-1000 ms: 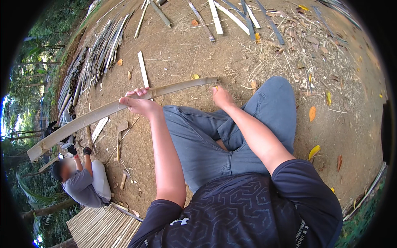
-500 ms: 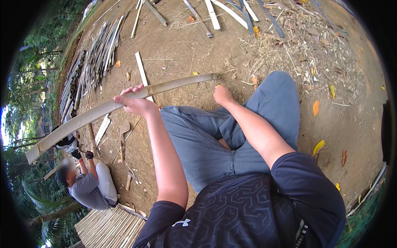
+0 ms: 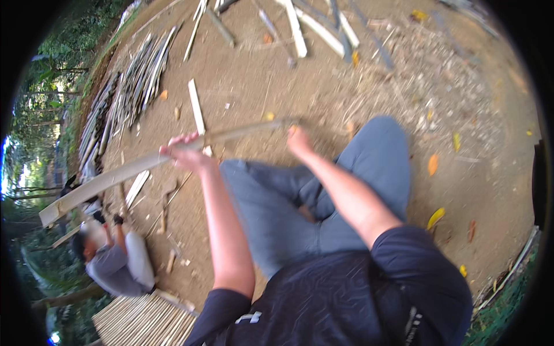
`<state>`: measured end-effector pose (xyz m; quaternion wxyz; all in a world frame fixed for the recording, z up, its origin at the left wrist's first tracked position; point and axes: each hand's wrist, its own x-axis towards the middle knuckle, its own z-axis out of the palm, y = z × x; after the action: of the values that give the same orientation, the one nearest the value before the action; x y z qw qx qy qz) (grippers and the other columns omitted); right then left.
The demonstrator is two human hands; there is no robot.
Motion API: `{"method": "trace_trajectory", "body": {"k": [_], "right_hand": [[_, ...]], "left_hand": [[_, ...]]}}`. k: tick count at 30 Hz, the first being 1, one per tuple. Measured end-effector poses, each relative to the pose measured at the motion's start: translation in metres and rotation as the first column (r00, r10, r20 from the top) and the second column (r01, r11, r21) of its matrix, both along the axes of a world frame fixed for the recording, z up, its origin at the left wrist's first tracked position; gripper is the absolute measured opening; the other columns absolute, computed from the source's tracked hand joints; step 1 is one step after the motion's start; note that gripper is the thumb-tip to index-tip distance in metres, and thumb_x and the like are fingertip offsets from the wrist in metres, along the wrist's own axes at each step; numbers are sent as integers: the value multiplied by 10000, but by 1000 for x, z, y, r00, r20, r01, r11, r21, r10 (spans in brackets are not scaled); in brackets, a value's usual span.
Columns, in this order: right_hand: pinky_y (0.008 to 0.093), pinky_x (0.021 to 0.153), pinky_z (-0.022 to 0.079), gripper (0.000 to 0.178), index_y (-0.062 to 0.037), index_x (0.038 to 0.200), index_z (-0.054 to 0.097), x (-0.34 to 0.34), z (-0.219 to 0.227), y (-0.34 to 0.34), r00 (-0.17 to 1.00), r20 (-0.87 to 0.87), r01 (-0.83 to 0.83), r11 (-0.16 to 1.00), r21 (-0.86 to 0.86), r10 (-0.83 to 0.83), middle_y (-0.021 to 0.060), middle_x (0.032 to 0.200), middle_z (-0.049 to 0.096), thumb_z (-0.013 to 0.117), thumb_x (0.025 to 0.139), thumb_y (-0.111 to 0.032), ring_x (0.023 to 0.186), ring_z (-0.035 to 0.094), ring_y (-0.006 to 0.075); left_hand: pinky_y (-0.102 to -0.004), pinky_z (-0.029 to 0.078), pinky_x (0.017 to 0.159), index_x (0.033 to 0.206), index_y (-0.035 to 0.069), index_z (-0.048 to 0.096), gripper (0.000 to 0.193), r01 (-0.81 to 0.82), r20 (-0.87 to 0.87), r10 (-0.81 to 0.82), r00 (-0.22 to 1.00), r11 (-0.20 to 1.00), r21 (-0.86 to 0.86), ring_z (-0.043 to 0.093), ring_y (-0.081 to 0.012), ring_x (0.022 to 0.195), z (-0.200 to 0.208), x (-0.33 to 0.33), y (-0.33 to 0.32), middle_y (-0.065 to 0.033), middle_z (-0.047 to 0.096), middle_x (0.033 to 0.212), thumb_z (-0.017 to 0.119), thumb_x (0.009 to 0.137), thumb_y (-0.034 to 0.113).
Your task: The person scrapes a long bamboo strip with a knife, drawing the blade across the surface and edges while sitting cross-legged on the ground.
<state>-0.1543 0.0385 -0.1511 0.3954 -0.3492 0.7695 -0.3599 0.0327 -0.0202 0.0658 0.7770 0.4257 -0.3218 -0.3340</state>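
A long, pale bamboo strip (image 3: pixel 109 181) runs aslant in front of the person, above the ground, its broad end out at the far left and its narrow end near the right hand (image 3: pixel 296 141). The left hand (image 3: pixel 187 154) grasps it partway along, thumb on the near side, fingers reaching over the far edge. The left forearm rises steeply from a bent elbow. The right forearm slants up and leftward to a clenched fist beside the strip's narrow end; a small orange-yellow spot shows at its top, but whether the fist grips something cannot be told. Motion blur softens that hand and the strip's narrow end, so whether they touch is unclear.

Below the hands are the person's bent legs in blue-grey trousers (image 3: pixel 271 213). Just beyond the strip, a flat white slat (image 3: pixel 196 106) lies on the ground (image 3: pixel 248 75), its nearer part hidden behind the strip. At left sits a co-worker (image 3: pixel 118 265) in dark gloves; what those hands do is too small to read. Beyond lies a pile of poles (image 3: pixel 141 75). Several slats (image 3: pixel 295 29) are cut off by the upper edge, and the shavings (image 3: pixel 427 86) at right are smeared.
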Motion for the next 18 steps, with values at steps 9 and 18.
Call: {"method": "trace_trajectory", "body": {"k": [9,18], "right_hand": [[408,543,428,426,-36,985,563,-71,33,1,979,205,-23,999,30,17,148,804,617,416,1013,-434,661,592,264],[217,371,251,362,-99,1064,465,-156,104,68,601,795,29,996,90,-89,6,768,475,368,1042,-447,486,343,69]], "left_hand": [[-340,494,650,814,85,466,520,87,-84,-93,992,994,-72,498,-147,636,14,-27,-10,-21,455,684,543,935,584],[-324,502,636,812,68,496,517,178,-63,-180,982,983,-34,507,-137,636,32,-45,-20,-27,484,702,547,944,566]]}}
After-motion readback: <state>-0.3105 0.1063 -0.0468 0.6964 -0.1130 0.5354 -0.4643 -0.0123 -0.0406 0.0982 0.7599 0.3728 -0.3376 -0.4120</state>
